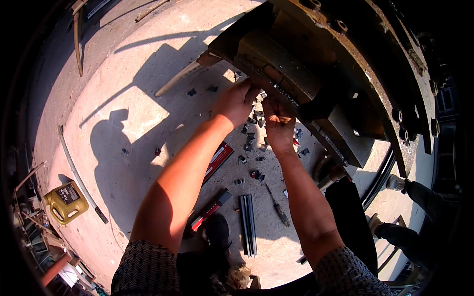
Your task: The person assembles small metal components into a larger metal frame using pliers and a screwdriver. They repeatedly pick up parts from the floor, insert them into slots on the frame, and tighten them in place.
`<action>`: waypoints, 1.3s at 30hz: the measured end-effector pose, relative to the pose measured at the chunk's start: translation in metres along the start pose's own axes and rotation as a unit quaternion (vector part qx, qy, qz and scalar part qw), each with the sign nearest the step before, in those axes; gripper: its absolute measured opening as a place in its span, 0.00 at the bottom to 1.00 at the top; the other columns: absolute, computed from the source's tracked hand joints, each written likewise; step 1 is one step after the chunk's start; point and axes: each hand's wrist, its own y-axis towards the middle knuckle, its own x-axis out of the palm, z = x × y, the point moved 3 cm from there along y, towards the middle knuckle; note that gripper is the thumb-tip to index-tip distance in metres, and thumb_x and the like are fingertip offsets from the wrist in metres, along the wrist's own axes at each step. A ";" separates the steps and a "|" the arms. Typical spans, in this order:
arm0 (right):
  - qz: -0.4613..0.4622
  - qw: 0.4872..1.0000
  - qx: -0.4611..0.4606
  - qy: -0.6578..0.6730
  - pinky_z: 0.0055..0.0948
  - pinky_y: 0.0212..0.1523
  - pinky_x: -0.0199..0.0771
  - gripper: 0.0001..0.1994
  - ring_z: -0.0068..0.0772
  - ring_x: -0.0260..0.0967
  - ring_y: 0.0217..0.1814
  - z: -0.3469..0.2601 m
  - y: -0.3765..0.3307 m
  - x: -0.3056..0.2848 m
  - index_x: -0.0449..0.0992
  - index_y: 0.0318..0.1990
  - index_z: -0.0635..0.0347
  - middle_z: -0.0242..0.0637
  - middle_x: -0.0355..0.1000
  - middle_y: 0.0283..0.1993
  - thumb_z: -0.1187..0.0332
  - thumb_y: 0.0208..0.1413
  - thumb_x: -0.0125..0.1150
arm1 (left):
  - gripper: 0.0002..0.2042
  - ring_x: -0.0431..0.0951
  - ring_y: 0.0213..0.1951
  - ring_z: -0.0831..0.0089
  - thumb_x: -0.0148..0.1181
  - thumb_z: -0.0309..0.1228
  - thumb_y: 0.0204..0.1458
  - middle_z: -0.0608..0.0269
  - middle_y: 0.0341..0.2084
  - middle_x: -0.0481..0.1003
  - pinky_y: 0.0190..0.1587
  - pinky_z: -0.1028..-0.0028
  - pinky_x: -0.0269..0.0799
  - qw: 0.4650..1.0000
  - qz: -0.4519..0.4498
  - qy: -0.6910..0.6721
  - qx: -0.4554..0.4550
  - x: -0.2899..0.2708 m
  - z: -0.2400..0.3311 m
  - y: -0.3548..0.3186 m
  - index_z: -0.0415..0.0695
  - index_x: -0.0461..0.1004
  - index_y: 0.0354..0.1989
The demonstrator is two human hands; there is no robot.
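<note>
My left hand (234,104) reaches up to the lower edge of a rusty steel machine frame (269,81), its fingers curled inward. Beside it is my right hand (279,123), palm partly turned up and fingers bent against the same edge. Both hands look closed at the fingertips, but shadow hides what they hold, if anything. Along this edge runs a row of small shiny bits (284,93). Below and between the hands, small dark torn-looking pieces (248,137) lie scattered on the concrete floor.
On the floor lie a red-and-black box (217,163), another red box (210,212), long dark grooved bars (248,224) and a screwdriver-like tool (279,209). A gold jug (66,202) and a hose (79,172) are at left. Another person's legs (402,237) show at right.
</note>
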 end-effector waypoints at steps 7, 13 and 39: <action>-0.017 0.989 0.058 -0.135 0.20 0.50 0.68 0.07 0.15 0.67 0.44 -0.015 -0.003 0.009 0.80 0.45 0.65 0.25 0.77 0.40 0.71 0.67 0.61 | 0.12 0.79 0.45 0.45 0.53 0.36 0.65 0.46 0.42 0.80 0.45 0.53 0.76 0.999 -0.008 0.045 0.014 -0.012 0.000 -0.006 0.46 0.76 0.51; -0.030 0.993 0.086 -0.072 0.18 0.31 0.57 0.09 0.13 0.56 0.30 -0.008 0.000 0.013 0.78 0.41 0.61 0.22 0.67 0.29 0.65 0.69 0.59 | 0.11 0.79 0.45 0.47 0.53 0.36 0.65 0.49 0.42 0.80 0.46 0.54 0.76 0.998 -0.003 0.061 0.024 -0.022 0.008 -0.007 0.49 0.77 0.51; -0.052 0.987 -0.020 -0.148 0.46 0.70 0.50 0.21 0.28 0.54 0.73 0.030 0.010 -0.005 0.64 0.70 0.51 0.33 0.62 0.70 0.62 0.73 0.41 | 0.06 0.82 0.42 0.46 0.56 0.19 0.48 0.43 0.31 0.79 0.40 0.61 0.77 0.988 0.096 0.055 0.103 -0.016 0.018 0.024 0.38 0.80 0.29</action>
